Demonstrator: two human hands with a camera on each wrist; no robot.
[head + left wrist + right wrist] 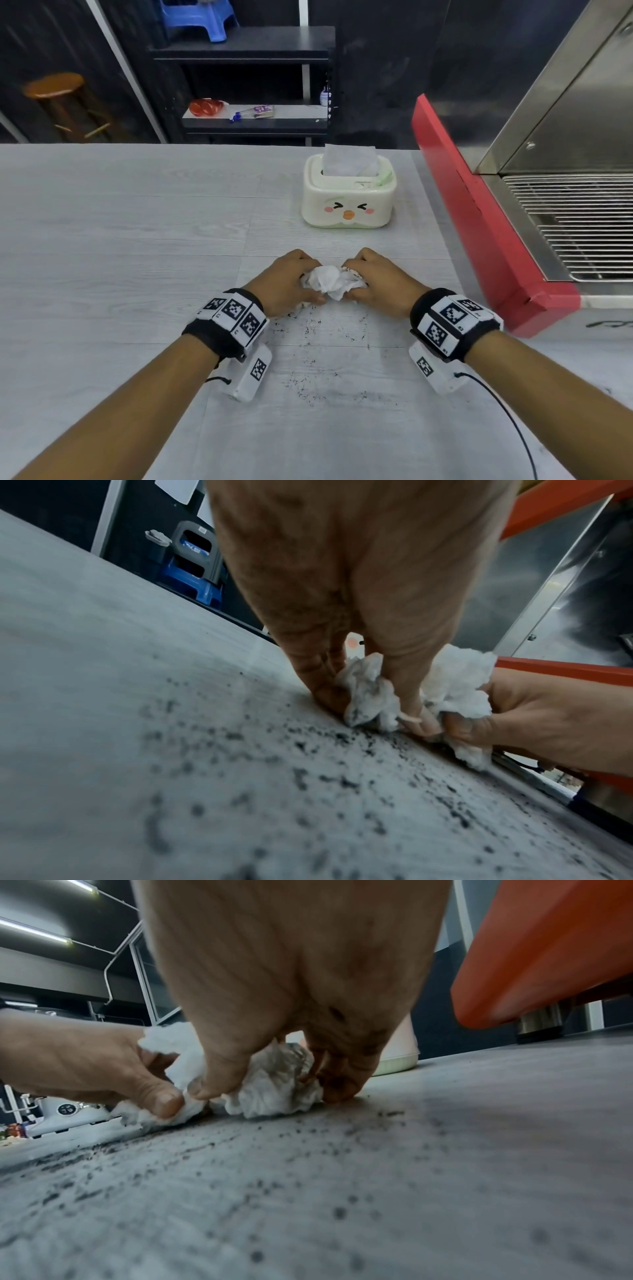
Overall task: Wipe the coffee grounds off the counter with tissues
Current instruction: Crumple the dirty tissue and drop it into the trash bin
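tissue box [348,202] ahead; red machine [479,222] rightward

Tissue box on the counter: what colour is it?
Cream tissue box with pale green trim; clearest in the head view.

Matt pale wood-grain counter [137,222], crumpled soft paper tissue [330,281], glossy plastic tissue box [349,205].

The head view looks down and forward over the desk [120,222] from above. The 2 wrist views sit low, just above the desk, close behind the hands [329,279], facing forward. All 3 share the tissue wad [330,281].
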